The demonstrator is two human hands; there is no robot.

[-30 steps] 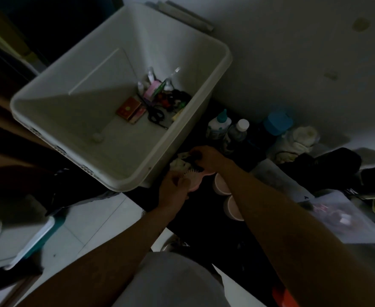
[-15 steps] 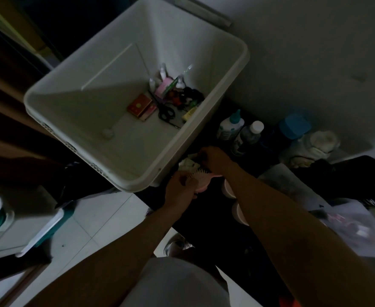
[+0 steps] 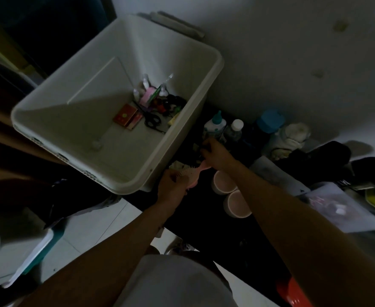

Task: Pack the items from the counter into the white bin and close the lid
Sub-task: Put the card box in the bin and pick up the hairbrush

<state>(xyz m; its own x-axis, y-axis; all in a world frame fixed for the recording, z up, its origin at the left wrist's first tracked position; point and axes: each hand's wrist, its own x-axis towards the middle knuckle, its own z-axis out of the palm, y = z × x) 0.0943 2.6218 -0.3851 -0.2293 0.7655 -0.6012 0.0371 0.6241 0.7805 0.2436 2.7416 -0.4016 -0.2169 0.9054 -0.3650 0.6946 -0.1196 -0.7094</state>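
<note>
The white bin [image 3: 213, 69] stands open on the dark counter's left end, holding a red box [image 3: 125, 115], black scissors [image 3: 152, 120], small bottles and other bits in its far corner. Just below the bin's near right corner, my left hand [image 3: 172, 187] grips a pink hairbrush [image 3: 193, 173] by its head. My right hand [image 3: 215, 151] reaches over the brush handle, its fingers curled on small dark items on the counter; what they pinch is too dim to tell. The bin's lid [image 3: 173, 23] leans behind it against the wall.
Beside my right hand stand a white bottle with a teal cap [image 3: 214, 126], a clear bottle [image 3: 233, 131] and a blue-lidded jar [image 3: 269, 120]. Two pink-rimmed cups [image 3: 223, 181] sit right of the brush. Cloths, a plastic bag [image 3: 337, 207] and dark items crowd the counter's right.
My right hand has moved off the hairbrush up toward the bottles. My left hand keeps hold of the brush by the bin's corner. The view shifted slightly.
</note>
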